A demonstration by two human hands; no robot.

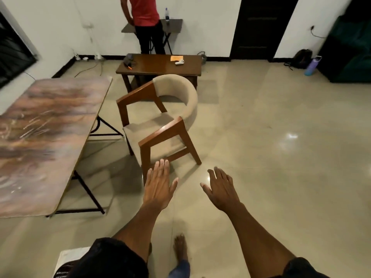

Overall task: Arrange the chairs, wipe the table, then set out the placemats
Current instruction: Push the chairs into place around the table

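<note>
Pretty much at the start, I'd say. The chair (158, 117) is sitting out on the floor off the counter (48, 137)'s long right edge, angled, seat front pointing toward that edge, curved back facing away. Nothing's looking wiped, no placemats showing. Left hand (158, 187) and right hand (220, 189) are both reaching toward it, each grip wide and holding nothing.

- A dark wooden side table (160, 67) stands near the far wall, with an orange paper (176, 57) and a white controller (179, 62) on it.
- A person in a red shirt (143, 11) stands behind it, beside a small folding table (174, 24) bearing a water bottle (167, 14).
- A purple bottle (312, 66) and a black backpack (301, 58) sit on the floor at right.
</note>
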